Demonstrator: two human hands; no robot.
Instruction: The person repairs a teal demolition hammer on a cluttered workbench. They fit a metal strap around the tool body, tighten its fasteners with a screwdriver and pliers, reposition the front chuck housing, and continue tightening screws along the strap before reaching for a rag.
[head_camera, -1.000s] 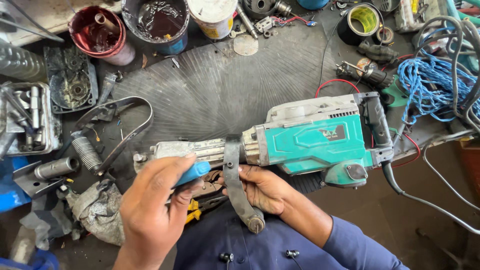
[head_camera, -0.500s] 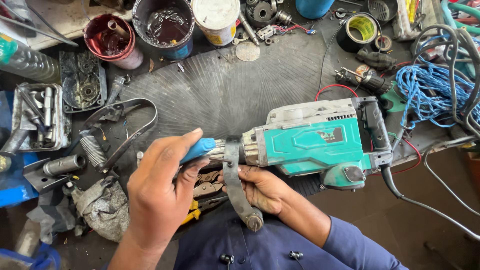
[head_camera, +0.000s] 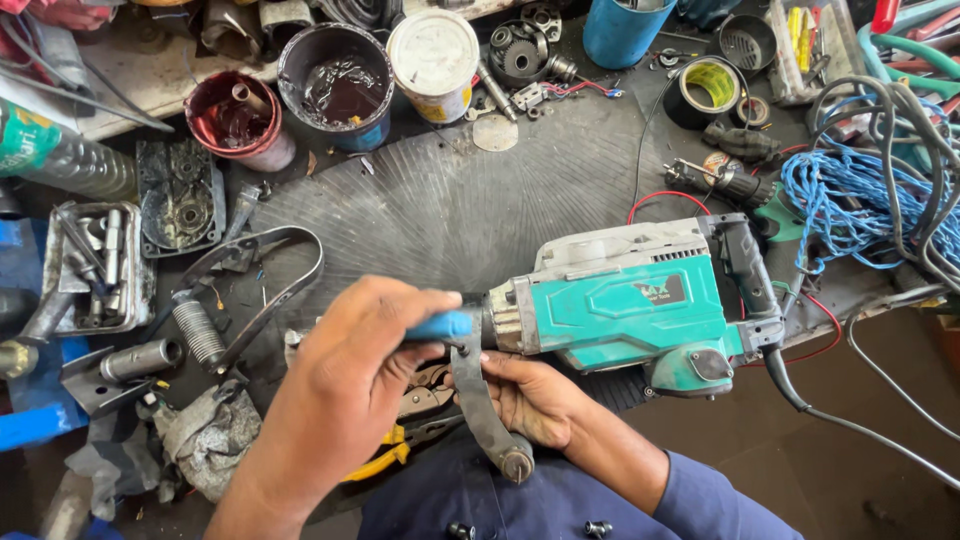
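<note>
Hammer drill (head_camera: 630, 305), teal and grey, lies on its side across the middle of the frame on the dark ribbed surface (head_camera: 440, 200), nose pointing left and black cord running off to the lower right. Your left hand (head_camera: 365, 370) is closed around a blue-handled tool (head_camera: 438, 325), holding it right at the drill's nose, where a metal strap (head_camera: 480, 410) hangs down from the collar. Your right hand (head_camera: 530, 400) reaches in from below and cups the underside of the drill, fingers curled near the strap; how firmly it grips you cannot tell, since the drill body hides the fingertips.

Just under your left hand lie pliers (head_camera: 400, 445) with yellow grips. Left of them are a spring (head_camera: 197, 330), a steel cylinder (head_camera: 140, 358) and a grey rag (head_camera: 205, 440). Along the upper edge stand a red pot (head_camera: 235, 120), a dark pot of oil (head_camera: 335, 85) and a white-lidded can (head_camera: 432, 60). A coil of blue rope (head_camera: 850, 205) sits at the right, a tape roll (head_camera: 710, 90) above the drill.
</note>
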